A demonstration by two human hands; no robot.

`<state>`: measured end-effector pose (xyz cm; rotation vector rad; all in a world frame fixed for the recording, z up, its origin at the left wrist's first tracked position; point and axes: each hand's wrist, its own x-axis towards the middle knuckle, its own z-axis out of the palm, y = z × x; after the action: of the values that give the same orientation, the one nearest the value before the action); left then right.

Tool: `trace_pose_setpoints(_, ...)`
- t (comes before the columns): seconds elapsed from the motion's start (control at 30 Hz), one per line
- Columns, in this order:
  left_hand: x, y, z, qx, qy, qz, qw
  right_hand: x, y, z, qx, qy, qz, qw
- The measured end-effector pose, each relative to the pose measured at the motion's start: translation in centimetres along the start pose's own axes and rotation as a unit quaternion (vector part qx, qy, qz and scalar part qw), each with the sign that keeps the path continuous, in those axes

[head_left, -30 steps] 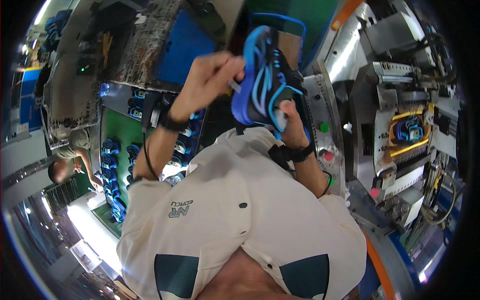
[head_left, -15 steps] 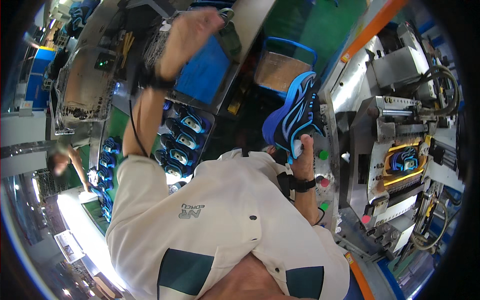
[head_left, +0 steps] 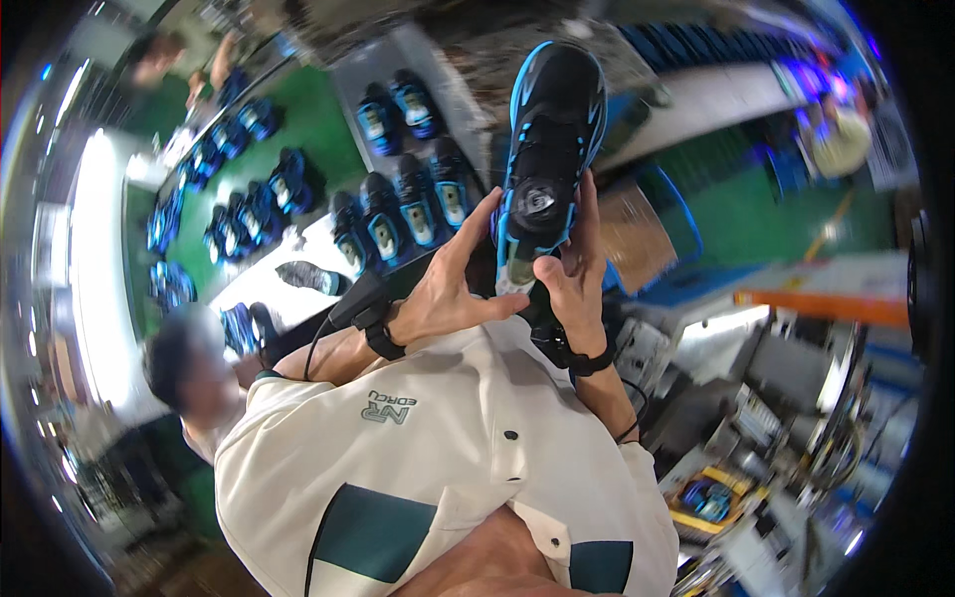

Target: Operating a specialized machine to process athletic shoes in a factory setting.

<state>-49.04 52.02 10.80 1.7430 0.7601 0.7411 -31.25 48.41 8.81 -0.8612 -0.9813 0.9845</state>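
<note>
A black shoe (head_left: 552,129) with bright blue edging is held up in front of my chest. Its toe points away from me, its upper faces up, and a round greyish piece sits in its opening. My right hand (head_left: 582,269) grips the right side near the heel, thumb at the back. On the other side, my left hand (head_left: 448,284) has its fingers along the shoe and its thumb stretched toward the heel. Fingers beneath the shoe are hidden.
Several similar shoes stand on a rack (head_left: 383,214) to the left. Beyond them, a co-worker (head_left: 194,373) is close at my left. A machine holding a blue piece in a yellow frame (head_left: 706,497) stands at lower right. A brown-topped cart (head_left: 632,234) lies beyond my right hand.
My left hand has come down from above the bench to the shoe. The shoe has turned from its side to upper-up, moving to the middle in my right hand. The view has swung left.
</note>
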Motion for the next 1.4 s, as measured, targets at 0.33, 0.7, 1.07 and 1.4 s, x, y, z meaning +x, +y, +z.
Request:
trace_pose_setpoints(0.33, -6.7, -3.9, -6.0, -0.23, 0.382, -0.15, 0.883, 2.9, 7.0, 9.6, -0.284, -0.246, -0.026, 0.926)
trace_pose_setpoints(0.7, -2.9, -17.5, -23.8, -0.408, 0.484, -0.289, 0.718, 23.0, -5.0, 13.9, -0.361, -0.317, -0.109, 0.87)
trace_pose_setpoints(1.07, 11.0, -42.7, -46.3, -0.25, 0.515, -0.26, 0.777, 58.7, -8.2, 15.5, -0.702, -0.08, -0.13, 0.696)
trace_pose_setpoints(1.4, 23.2, -53.9, -60.7, 0.062, 0.506, -0.352, 0.785, 79.2, -4.2, 15.4, -0.855, -0.021, -0.059, 0.515)
